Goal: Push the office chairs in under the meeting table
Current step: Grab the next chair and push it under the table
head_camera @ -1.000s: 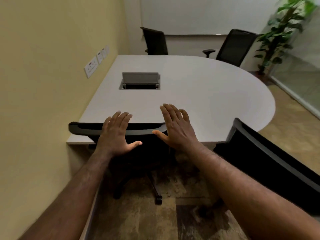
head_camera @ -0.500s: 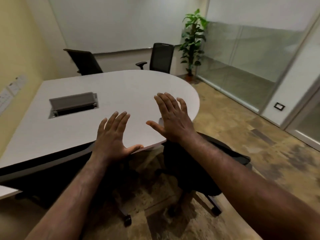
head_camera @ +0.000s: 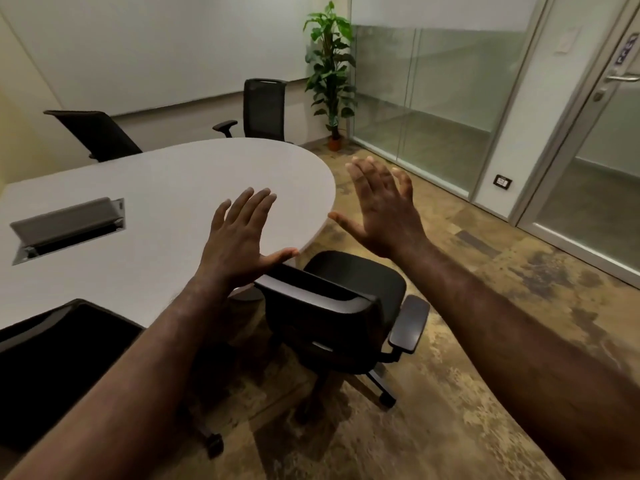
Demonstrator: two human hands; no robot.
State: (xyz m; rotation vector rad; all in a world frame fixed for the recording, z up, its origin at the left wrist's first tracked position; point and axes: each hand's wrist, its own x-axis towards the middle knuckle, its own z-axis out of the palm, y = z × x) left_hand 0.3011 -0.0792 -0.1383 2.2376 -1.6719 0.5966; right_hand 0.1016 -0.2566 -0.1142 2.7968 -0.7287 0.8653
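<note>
A black office chair point(head_camera: 332, 317) stands on the floor just off the rounded end of the white tabletop point(head_camera: 166, 188), its backrest nearest the camera. Above it, the left hand point(head_camera: 239, 240) and right hand point(head_camera: 384, 209) are raised with fingers spread, holding nothing. Two more chairs point(head_camera: 265, 109) stand at the far edge.

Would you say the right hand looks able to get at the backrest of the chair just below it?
Probably yes. The right hand hovers open in the air above the chair, and nothing lies between it and the backrest; the left hand is beside it, not in the way.
</note>
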